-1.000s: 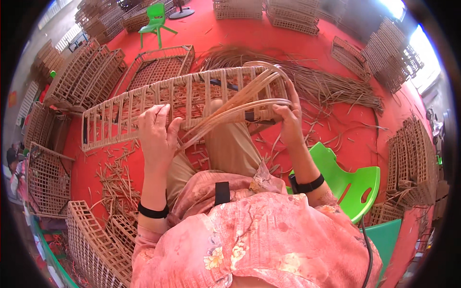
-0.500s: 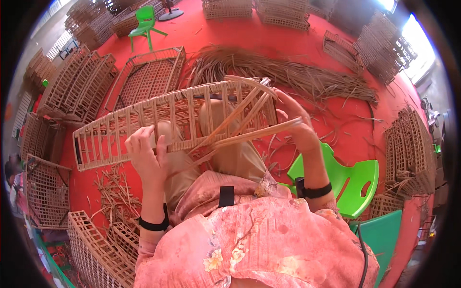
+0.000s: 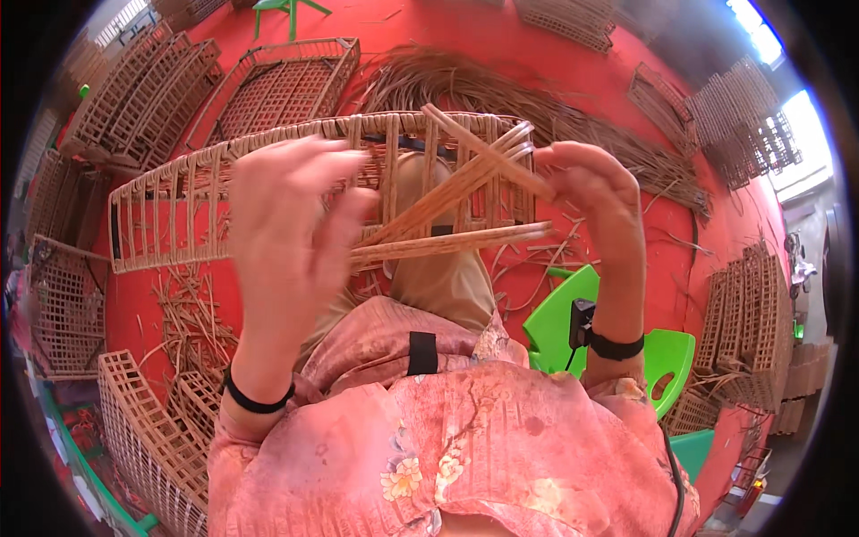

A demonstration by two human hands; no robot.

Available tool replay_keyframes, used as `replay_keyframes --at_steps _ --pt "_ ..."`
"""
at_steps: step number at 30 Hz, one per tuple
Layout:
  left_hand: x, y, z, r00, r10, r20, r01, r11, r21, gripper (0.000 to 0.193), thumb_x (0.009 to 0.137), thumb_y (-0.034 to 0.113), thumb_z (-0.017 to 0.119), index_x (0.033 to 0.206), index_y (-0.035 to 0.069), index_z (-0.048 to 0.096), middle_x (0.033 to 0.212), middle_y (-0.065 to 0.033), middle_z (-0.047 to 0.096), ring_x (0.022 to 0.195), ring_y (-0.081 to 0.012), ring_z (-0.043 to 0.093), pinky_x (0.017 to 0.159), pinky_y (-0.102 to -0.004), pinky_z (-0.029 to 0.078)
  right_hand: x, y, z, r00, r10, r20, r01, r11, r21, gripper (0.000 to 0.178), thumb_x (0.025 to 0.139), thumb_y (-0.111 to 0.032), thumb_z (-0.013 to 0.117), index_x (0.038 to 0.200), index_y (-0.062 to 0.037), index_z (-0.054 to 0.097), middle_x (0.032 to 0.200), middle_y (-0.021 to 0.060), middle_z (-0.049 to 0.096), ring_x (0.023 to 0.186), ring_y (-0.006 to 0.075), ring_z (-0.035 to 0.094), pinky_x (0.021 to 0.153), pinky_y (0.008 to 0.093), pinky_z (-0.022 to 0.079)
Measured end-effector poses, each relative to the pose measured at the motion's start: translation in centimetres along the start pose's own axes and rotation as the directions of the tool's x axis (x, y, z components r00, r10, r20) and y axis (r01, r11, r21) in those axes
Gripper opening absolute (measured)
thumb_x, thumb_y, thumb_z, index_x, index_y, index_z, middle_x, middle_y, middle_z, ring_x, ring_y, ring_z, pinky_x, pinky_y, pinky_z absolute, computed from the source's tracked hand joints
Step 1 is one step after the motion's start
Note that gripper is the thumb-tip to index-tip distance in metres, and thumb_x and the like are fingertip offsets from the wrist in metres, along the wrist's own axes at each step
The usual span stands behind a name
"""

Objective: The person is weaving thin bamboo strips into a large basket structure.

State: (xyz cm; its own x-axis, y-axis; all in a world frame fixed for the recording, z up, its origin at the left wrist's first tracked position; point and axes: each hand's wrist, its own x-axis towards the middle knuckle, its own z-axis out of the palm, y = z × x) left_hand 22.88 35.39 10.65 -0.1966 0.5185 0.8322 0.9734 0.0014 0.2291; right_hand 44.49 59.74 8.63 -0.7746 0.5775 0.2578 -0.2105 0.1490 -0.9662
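A half-woven rattan basket [image 3: 295, 130] rests on its side across my knees, its slatted wall towards me. My left hand [image 3: 291, 210] is raised in front of the slats, blurred, with thumb and fingers apart and nothing visible between them. At the basket's right end my right hand [image 3: 595, 188] pinches the end of a flat rattan strip [image 3: 488, 152], which slants up and left over the rim. Other strips run down and left from that corner, and a loose bundle of strips [image 3: 456, 243] sticks out below them. My left hand hides part of the wall.
A green plastic chair [image 3: 559, 313] is at my right. Long loose rattan [image 3: 465, 80] lies on the red floor ahead; short offcuts [image 3: 188, 313] are scattered left. Stacked baskets [image 3: 143, 103] stand far left, with more [image 3: 747, 313] at the right and one [image 3: 148, 430] near left.
My left hand has come off the basket's lower rim and risen closer to me. My right hand has moved right and up, from the lower strip to the upper one. The view has tilted down.
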Motion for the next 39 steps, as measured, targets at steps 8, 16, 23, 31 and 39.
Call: replay_keyframes --at_steps 8,16,23,31,39 --pt "3.1 3.4 4.4 0.97 0.183 0.162 -0.158 0.975 -0.155 0.033 0.08 0.018 0.072 0.11 0.005 0.069 0.119 -0.0111 0.062 0.113 -0.0295 0.056 0.098 -0.0444 0.043 2.3 -0.2 2.2 0.984 -0.087 0.155 0.145 0.896 -0.42 0.034 0.081 0.001 0.072 0.115 -0.0042 0.07 0.108 0.0032 0.065 0.071 0.0052 0.055 0.063 0.0239 0.047" --pt "0.8 2.8 6.1 0.932 0.279 0.234 -0.285 0.959 -0.009 0.021 0.076 0.015 0.068 0.094 0.004 0.067 0.122 -0.0106 0.06 0.119 -0.028 0.054 0.101 -0.0452 0.042 3.9 -1.2 2.3 0.723 -0.597 0.348 0.394 -0.056 -0.917 0.008 0.082 -0.008 0.066 0.089 -0.0067 0.069 0.093 0.0069 0.068 0.079 0.0253 0.065 0.068 0.0344 0.053" --pt "-1.4 3.1 2.5 0.917 0.114 0.382 -0.101 0.993 -0.056 0.021 0.077 0.012 0.073 0.091 0.002 0.062 0.105 -0.0091 0.06 0.097 -0.0259 0.066 0.078 -0.0384 0.055 2.5 -4.0 -22.3 0.428 -0.334 -0.84 0.173 0.942 -0.287 0.029 0.101 -0.025 0.051 0.101 -0.0005 0.067 0.087 0.0073 0.072 0.07 0.0152 0.067 0.046 0.025 0.041" --pt "-1.9 0.4 5.0 0.951 -0.122 0.283 0.101 0.991 0.088 0.025 0.082 0.024 0.076 0.089 0.004 0.062 0.09 -0.0106 0.06 0.078 -0.0321 0.066 0.067 -0.0423 0.054 -11.3 9.0 -34.1 0.372 0.607 -0.703 -0.688 0.688 0.23 0.069 0.094 -0.07 0.046 0.1 -0.0041 0.066 0.082 0.0104 0.071 0.054 0.015 0.061 0.044 0.0252 0.043" --pt "3.8 -4.1 -2.5 0.873 -0.059 0.484 -0.036 0.982 0.184 0.015 0.085 0.018 0.071 0.089 0.006 0.064 0.079 -0.0141 0.066 0.072 -0.0321 0.067 0.066 -0.0414 0.051 -2.7 -9.7 -7.6 0.96 0.114 -0.256 -0.252 0.75 -0.611 0.046 0.1 -0.047 0.053 0.096 -0.0038 0.068 0.068 0.0038 0.065 0.058 0.0089 0.059 0.051 0.0215 0.04"
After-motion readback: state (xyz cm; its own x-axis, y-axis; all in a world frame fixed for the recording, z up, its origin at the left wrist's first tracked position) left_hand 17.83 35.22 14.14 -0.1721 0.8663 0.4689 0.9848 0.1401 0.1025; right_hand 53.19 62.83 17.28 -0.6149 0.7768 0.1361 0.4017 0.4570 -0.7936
